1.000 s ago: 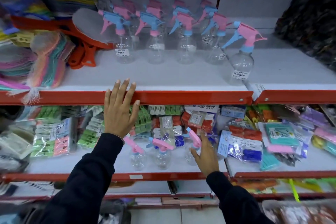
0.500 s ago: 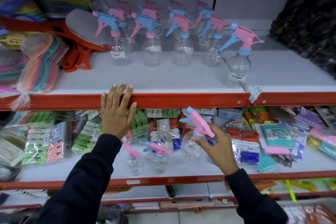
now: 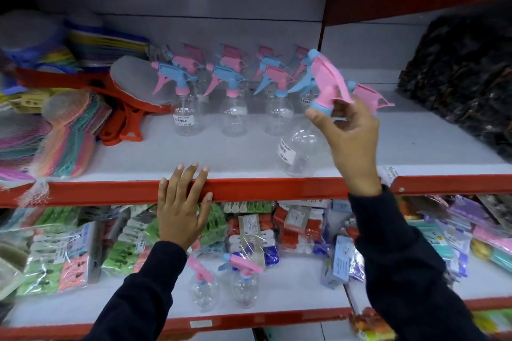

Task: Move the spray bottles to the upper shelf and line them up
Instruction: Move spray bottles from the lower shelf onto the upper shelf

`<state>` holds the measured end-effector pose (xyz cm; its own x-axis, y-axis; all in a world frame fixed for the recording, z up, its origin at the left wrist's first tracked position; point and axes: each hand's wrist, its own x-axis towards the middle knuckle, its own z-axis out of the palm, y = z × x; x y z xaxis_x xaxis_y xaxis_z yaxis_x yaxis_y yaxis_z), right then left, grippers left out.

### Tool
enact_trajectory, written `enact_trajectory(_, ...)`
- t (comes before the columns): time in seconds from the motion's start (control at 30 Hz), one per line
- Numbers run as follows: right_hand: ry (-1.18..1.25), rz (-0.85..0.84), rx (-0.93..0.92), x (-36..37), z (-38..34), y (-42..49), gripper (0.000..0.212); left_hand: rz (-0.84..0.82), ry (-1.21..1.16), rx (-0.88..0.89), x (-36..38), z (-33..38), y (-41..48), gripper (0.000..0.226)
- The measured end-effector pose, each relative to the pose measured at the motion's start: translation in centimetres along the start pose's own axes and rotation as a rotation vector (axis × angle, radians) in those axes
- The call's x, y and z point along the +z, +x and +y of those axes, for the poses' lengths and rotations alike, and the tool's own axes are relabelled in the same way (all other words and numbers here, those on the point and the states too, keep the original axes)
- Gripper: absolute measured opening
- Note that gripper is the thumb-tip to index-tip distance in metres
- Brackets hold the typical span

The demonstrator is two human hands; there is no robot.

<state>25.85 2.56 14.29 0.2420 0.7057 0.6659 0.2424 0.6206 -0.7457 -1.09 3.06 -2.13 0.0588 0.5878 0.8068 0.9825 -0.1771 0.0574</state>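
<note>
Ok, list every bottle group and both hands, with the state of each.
Held spray bottle: lifted, tilted, over the upper shelf front.
Right hand: gripping that bottle's neck.
Left hand: flat on the shelf's red edge.
Upper-shelf bottles: upright, in rows.
Two lower-shelf bottles: upright, unmoved.

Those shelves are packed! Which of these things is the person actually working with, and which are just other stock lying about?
Part of the job:
- spray bottle in the right hand
- right hand
- bottles lined up on the upper shelf
- two bottles on the lower shelf
- upper shelf

Just lying about:
- red-handled swatters
- netted colourful scrubbers
- packets of clothes pegs
- dark bundle
</note>
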Motion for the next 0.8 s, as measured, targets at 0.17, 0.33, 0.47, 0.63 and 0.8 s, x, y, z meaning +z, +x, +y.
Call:
enact_trajectory(0.17, -0.084, 0.009, 0.08, 3.4, 3.8, 2.2, 0.035, 0.027, 0.016, 0.012, 0.4, -0.2, 0.0, 0.046)
enact_trajectory(0.33, -0.096, -0.023, 0.071, 5.5, 7.0, 2.5, 0.029, 0.045, 0.026, 0.024, 0.6, -0.3, 0.1, 0.046)
enact_trajectory(0.47, -0.116, 0.001, 0.042, 5.8, 7.9, 2.4, 0.027, 0.052, 0.039, 0.034, 0.7, -0.3, 0.1, 0.047)
enact_trajectory(0.63, -0.209, 0.006, 0.014, 5.2, 8.0, 2.4, 0.022, 0.044, 0.043, 0.037, 0.6, -0.3, 0.1, 0.046)
enact_trajectory(0.8, -0.234, -0.059, 0.078, 4.6, 7.5, 2.4, 0.025, 0.021, 0.033, 0.027, 0.3, -0.2, 0.2, 0.047)
